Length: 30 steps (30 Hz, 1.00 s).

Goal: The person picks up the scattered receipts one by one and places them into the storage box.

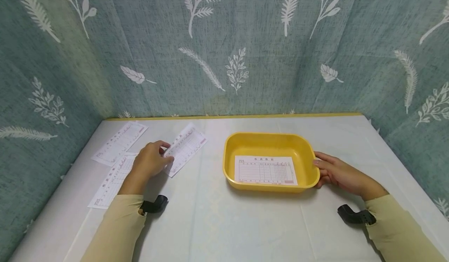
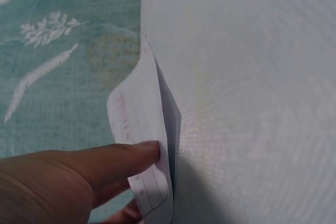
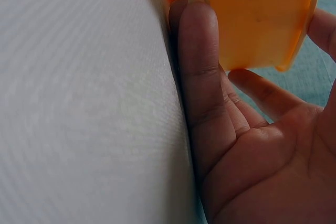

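Note:
My left hand (image 1: pixel 151 158) pinches the near-left edge of a printed receipt slip (image 1: pixel 187 147). In the left wrist view the thumb lies over the slip (image 2: pixel 139 124), which bends up on its edge from the white surface. My right hand (image 1: pixel 338 172) holds the right end of a yellow plastic basin (image 1: pixel 264 188). The thumb is at its rim and the other fingers are low against its outer wall, as the right wrist view shows of the basin (image 3: pixel 257 19). Inside the basin one receipt slip (image 1: pixel 264 170) lies flat, printed side up.
Two more receipt slips lie at the left of the white table (image 1: pixel 231 223), one farther back (image 1: pixel 121 143) and one nearer (image 1: pixel 114 182), partly behind the left forearm. A green leaf-patterned cloth (image 1: pixel 217 78) walls the back and sides. Each wrist carries a black mount.

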### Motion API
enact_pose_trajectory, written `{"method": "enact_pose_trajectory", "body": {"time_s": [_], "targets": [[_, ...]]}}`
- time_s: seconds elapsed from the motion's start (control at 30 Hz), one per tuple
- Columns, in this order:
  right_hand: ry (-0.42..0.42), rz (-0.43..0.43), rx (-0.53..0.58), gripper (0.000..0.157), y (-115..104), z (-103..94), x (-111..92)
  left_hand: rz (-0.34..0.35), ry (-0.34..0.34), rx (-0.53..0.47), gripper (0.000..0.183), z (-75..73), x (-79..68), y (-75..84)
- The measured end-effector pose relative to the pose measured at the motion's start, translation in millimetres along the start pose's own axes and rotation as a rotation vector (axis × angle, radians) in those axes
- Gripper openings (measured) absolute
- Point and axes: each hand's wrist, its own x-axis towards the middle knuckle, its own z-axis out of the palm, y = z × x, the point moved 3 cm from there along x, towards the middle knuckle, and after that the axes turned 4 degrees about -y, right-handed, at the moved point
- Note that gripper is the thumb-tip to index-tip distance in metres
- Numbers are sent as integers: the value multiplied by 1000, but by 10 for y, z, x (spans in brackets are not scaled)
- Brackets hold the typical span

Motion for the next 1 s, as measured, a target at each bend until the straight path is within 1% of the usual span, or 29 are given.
{"method": "enact_pose_trajectory", "body": {"time_s": [0.07,0.3,0.4,0.6,0.77,1.0], "targets": [[5,4,-1,75,-4,2,-3,0,5,12,50,-1,1,4],[-9,-3,9,75,-2,5,-5,-34,20,42,52,-6,-20,9],[-2,-15,5,75,-26,1,-4,-25,34,39,51,-27,-16,24],[-22,-13,16,75,-23,8,-6,0,25,14,48,-33,-19,5],[-4,-20,9,75,-20,-6,3,25,52,6,45,-55,-5,-6],[-15,-13,9,75,-13,-18,8,12,21,-13,43,-40,15,-18]]}}
